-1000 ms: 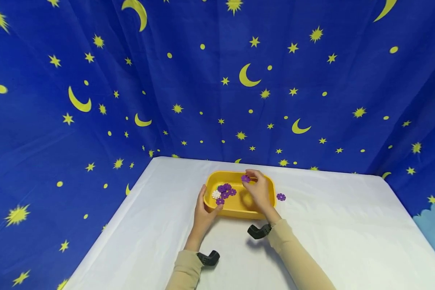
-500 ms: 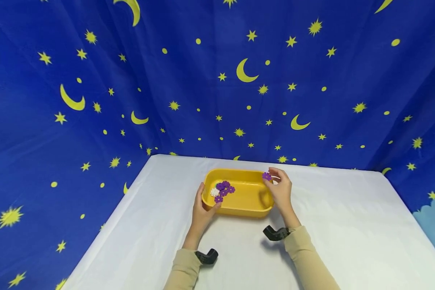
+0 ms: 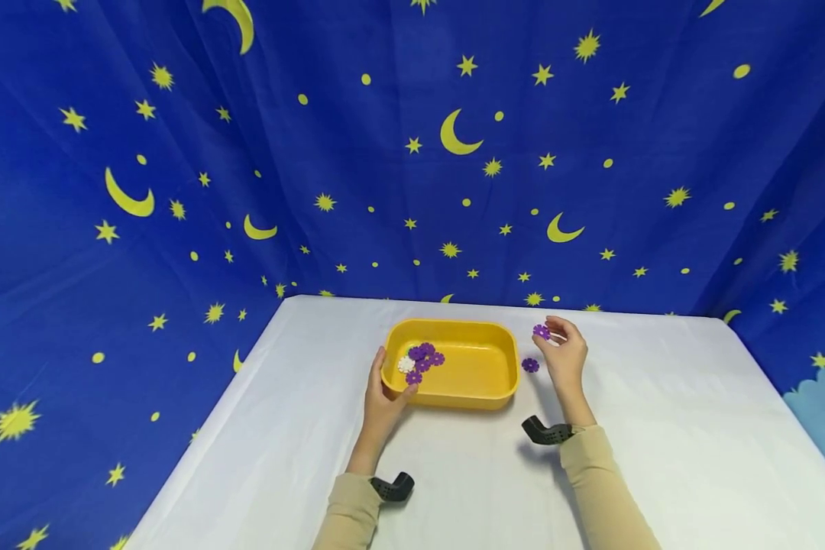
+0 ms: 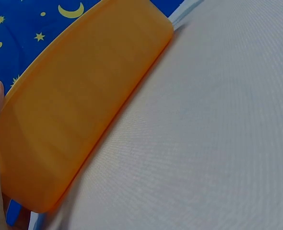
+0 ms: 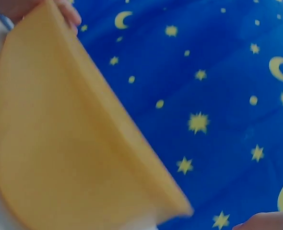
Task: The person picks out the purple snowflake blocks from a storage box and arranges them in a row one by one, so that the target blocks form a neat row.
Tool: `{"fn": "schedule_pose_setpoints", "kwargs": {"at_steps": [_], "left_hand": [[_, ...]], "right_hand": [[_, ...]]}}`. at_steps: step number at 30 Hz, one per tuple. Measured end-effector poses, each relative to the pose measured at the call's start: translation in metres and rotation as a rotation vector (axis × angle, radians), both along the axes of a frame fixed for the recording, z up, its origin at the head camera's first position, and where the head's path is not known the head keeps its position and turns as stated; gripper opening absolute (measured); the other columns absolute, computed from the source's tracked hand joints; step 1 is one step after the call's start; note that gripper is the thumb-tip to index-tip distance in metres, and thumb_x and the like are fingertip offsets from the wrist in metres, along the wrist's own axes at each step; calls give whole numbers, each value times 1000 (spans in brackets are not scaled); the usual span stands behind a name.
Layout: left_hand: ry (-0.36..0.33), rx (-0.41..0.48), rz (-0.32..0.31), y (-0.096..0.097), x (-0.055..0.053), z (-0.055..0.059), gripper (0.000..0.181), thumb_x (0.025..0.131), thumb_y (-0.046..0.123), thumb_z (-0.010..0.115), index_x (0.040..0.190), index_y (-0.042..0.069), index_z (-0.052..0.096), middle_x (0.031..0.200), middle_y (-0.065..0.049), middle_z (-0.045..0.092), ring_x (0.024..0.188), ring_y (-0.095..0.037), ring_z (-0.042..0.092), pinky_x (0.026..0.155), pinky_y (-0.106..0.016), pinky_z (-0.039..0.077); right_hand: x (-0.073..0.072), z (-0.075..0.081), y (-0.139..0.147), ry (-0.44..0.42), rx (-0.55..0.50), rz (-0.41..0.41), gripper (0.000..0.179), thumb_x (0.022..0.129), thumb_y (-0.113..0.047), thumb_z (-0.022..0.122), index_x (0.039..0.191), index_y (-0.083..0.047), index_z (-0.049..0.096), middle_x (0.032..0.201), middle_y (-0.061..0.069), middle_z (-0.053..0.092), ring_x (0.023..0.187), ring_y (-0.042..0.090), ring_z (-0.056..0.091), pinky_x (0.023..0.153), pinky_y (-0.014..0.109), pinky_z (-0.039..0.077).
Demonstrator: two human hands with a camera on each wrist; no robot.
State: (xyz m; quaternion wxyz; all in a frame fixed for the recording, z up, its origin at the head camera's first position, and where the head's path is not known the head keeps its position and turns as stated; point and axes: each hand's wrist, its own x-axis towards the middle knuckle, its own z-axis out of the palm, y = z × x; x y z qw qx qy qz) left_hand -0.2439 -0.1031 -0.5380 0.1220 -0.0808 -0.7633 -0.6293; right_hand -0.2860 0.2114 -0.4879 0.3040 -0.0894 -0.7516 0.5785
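Right grip (image 3: 567,357) near loose flower (image 3: 530,365) beside yellow tub (image 3: 481,374)

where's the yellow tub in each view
Head: the yellow tub is below and slightly right of centre, its left end gripped by the left hand.
Left wrist: yellow tub, slanting from lower left to the top edge.
Right wrist: yellow tub, filling most of the left half.
Shared landmark: the blue moon-and-star cloth, upper left in the left wrist view, right side in the right wrist view.
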Motion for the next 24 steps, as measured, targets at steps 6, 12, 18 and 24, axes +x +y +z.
{"fn": "schedule_pose_setpoints", "kwargs": {"at_steps": [6, 12, 18, 24], "left_hand": [[19, -2, 3, 0, -2, -4, 90, 81, 18, 75, 152, 17, 21, 160, -6, 19, 148, -29, 18, 121, -46, 16], [6, 16, -4, 1, -3, -6, 91, 80, 21, 76, 152, 18, 20, 160, -4, 18, 148, -27, 18, 121, -40, 18], [3, -1, 2, 1, -3, -5, 91, 80, 23, 76, 152, 20, 20, 161, -3, 18, 148, -27, 18, 121, -40, 17], [8, -17, 14, 1, -2, -4, 91, 80, 22, 76, 152, 18, 21, 160, -4, 19, 148, -28, 18, 121, -45, 16]], "right_hand": [[-2, -23, 11, -49, -8, -42, 37, 73, 8, 71, 109, 10, 64, 104, 29, 66, 81, 5, 54, 68, 0, 43], [-2, -37, 17, -99, 61, -82, 37, 71, 9, 66, 109, 11, 63, 104, 30, 65, 83, 14, 55, 67, -2, 37], [-2, -46, 19, -137, 102, -87, 39, 71, 9, 65, 110, 9, 63, 104, 29, 65, 88, 32, 58, 66, 1, 32], [-3, -52, 21, -194, 135, -40, 43, 72, 6, 66, 114, 8, 61, 105, 27, 63, 92, 33, 56, 75, 15, 38]]}}
